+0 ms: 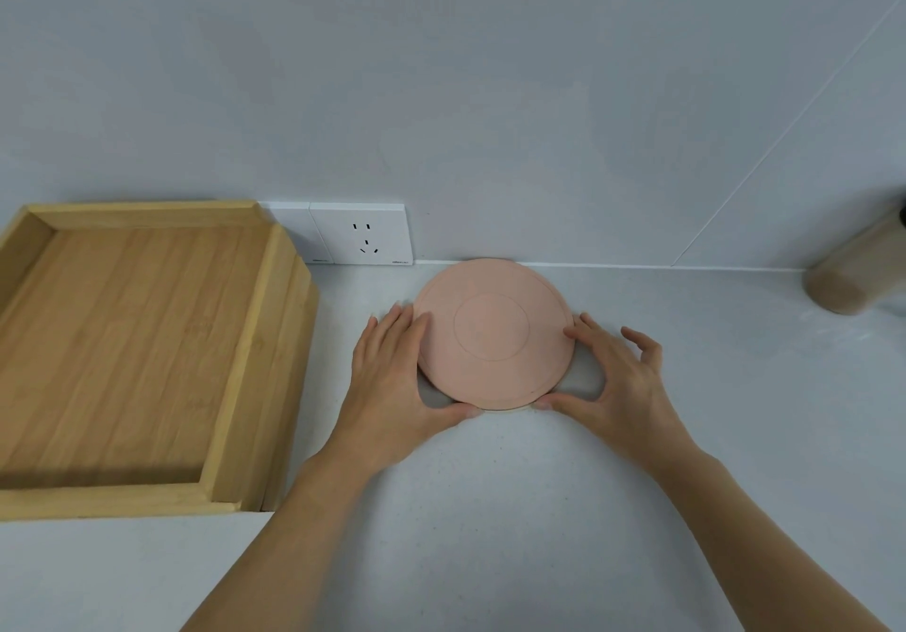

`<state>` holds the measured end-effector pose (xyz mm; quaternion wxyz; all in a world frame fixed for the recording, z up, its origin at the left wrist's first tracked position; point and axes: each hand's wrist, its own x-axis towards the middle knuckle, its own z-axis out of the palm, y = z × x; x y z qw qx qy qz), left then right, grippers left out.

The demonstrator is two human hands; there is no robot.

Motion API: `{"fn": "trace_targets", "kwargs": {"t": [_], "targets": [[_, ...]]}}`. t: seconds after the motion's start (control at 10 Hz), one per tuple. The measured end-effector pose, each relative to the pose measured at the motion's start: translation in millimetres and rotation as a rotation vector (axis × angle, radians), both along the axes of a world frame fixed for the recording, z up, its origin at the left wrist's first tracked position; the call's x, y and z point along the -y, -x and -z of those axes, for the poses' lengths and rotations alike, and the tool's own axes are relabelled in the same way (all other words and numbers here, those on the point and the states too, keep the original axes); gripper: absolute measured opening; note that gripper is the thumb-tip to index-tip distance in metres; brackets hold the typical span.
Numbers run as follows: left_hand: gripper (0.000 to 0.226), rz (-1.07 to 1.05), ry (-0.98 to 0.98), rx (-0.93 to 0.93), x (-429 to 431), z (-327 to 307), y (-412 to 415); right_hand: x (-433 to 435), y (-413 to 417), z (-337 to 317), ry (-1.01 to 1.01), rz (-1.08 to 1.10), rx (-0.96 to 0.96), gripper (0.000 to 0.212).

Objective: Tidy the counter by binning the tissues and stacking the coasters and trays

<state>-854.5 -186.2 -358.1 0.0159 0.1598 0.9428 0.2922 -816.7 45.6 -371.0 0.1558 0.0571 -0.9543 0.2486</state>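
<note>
A round pink coaster [494, 332] lies on top of a stack near the back wall; a pale beige coaster edge [505, 410] peeks out beneath its front. My left hand [392, 386] cups the stack's left side, thumb at the front edge. My right hand [613, 376] cups the right side, thumb at the front and fingers spread. Both hands touch the stack's rim. Wooden trays [255, 376] sit stacked on the left of the counter, the top one empty. No tissues are in view.
A white wall socket [362, 234] sits on the wall behind, between trays and coasters. A light wooden cylinder [855, 273] stands at the far right edge. The grey counter [490, 509] spreads in front of the stack.
</note>
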Motion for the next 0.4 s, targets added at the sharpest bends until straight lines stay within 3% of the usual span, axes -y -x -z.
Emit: {"fn": "trace_targets", "kwargs": {"t": [0.2, 0.4], "targets": [[0.106, 0.041, 0.026, -0.035, 2, -14, -9, -2, -6, -6, -0.044, 0.005, 0.093, 0.089], [0.101, -0.044, -0.016, -0.126, 7, -55, -26, 0, -19, -43, -0.065, -0.019, 0.023, 0.082]]}}
